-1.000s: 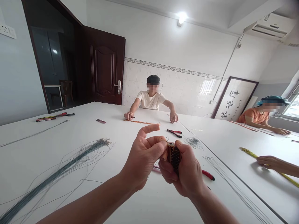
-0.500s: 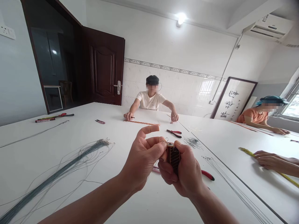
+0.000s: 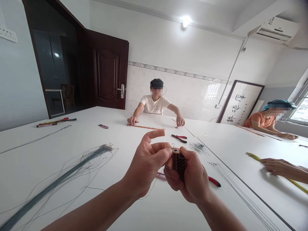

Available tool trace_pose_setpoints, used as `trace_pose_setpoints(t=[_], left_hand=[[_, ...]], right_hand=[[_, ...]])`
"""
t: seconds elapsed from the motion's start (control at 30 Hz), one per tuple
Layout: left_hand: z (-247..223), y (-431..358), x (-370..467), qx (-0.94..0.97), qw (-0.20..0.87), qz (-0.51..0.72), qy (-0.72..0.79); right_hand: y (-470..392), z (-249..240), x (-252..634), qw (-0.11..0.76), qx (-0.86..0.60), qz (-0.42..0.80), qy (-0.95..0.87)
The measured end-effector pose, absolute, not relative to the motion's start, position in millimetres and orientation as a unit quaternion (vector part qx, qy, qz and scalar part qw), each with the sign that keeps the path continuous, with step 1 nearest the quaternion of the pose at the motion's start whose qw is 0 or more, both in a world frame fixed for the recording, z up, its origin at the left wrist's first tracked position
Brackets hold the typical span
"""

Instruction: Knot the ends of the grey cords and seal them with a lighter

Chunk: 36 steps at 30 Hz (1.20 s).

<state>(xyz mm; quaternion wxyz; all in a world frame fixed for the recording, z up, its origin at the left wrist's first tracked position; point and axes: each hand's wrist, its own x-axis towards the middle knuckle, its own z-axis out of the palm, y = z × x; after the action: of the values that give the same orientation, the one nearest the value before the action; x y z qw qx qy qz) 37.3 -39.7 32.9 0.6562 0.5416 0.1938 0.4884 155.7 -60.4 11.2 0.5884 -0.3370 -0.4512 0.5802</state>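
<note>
My right hand [image 3: 193, 171] is wrapped round what looks like a lighter [image 3: 179, 162], a dark patterned block with gold edges and a round opening on top. The thumb lies along its upper edge. Close against it, my left hand [image 3: 151, 160] pinches a thin line [image 3: 151, 191] between thumb and forefinger, with another finger stretched out. A small curled hook end [image 3: 172, 145] of the line sticks up beside the lighter's top. Beneath my right hand lie red-handled pliers [image 3: 214, 181], partly hidden.
A bundle of grey lines [image 3: 72, 173] stretches across the left of the white table [image 3: 115, 205]. Pliers [image 3: 179, 138], a tangle of thin line [image 3: 198, 147] and small snips [image 3: 103, 126] lie beyond. Co-workers sit opposite and at right; a co-worker's hands [image 3: 276, 166] hold a yellow bundle [image 3: 255, 157].
Both my hands stay almost in place. The thin line hanging below my left hand now shows more, and the view has shifted slightly.
</note>
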Motion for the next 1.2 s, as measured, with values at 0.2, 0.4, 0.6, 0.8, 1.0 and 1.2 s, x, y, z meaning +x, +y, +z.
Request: trace_pose_setpoints(t=[0.2,0.4,0.6,0.8,1.0,1.2], left_hand=[[33.9,-39.0,37.5,0.544,0.659,0.483,0.189],[32.1,-38.2,37.6,0.543,0.661,0.484,0.184],[32.3,-38.3,36.9,0.547,0.662,0.48,0.181],[32.7,-38.1,36.8,0.549,0.659,0.481,0.181],[32.5,-39.7,38.1,0.542,0.664,0.479,0.189],[32.8,-39.7,38.7,0.524,0.658,0.501,0.204]], right_hand=[[-61.4,11.6,157.0,0.586,-0.343,0.57,-0.463],[-61.2,9.6,159.2,0.583,-0.341,0.559,-0.482],[-60.5,9.4,159.2,0.581,-0.341,0.558,-0.485],[-60.8,9.1,159.8,0.581,-0.341,0.559,-0.482],[-60.5,8.5,158.5,0.58,-0.341,0.563,-0.48],[-60.7,11.7,157.3,0.611,-0.304,0.549,-0.482]])
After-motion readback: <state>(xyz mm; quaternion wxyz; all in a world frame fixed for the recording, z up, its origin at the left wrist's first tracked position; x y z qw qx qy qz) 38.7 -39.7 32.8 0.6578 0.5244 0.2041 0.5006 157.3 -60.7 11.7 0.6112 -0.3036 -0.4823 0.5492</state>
